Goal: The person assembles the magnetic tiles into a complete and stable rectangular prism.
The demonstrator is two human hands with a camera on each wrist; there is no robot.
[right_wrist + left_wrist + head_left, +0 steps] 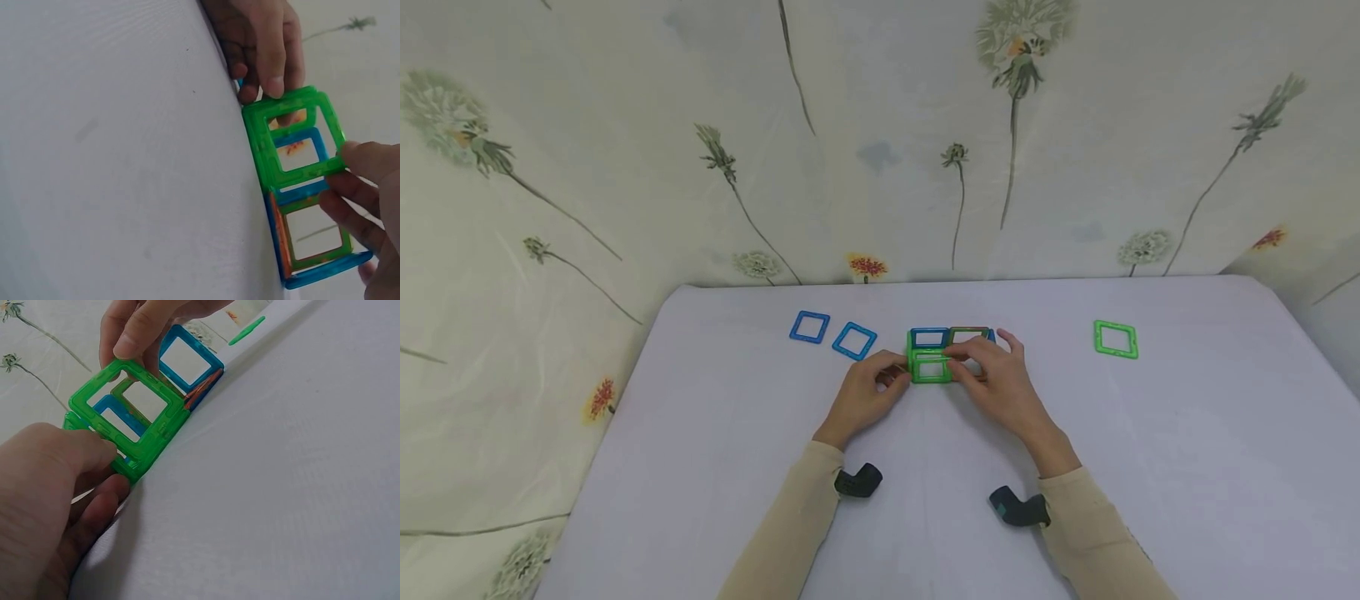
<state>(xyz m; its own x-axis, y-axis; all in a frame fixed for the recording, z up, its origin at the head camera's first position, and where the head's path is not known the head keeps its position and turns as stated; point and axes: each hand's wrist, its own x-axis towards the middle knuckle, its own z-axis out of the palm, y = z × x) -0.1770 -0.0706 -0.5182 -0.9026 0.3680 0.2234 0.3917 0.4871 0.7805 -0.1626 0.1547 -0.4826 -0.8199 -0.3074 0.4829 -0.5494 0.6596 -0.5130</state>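
left forearm and right forearm in from bottom edge, angled inward, left hand pinching, fingers bent, right hand pinching thumb-to-fingers, outermost finger raised, hands near each other

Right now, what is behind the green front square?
Through the green front square, a blue frame and part of another green frame show; in the right wrist view, the square's border covers some of the blue frame.

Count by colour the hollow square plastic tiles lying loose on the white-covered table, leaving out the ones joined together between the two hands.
Loose blue hollow square plastic tiles: 2
Loose green hollow square plastic tile: 1
Total: 3
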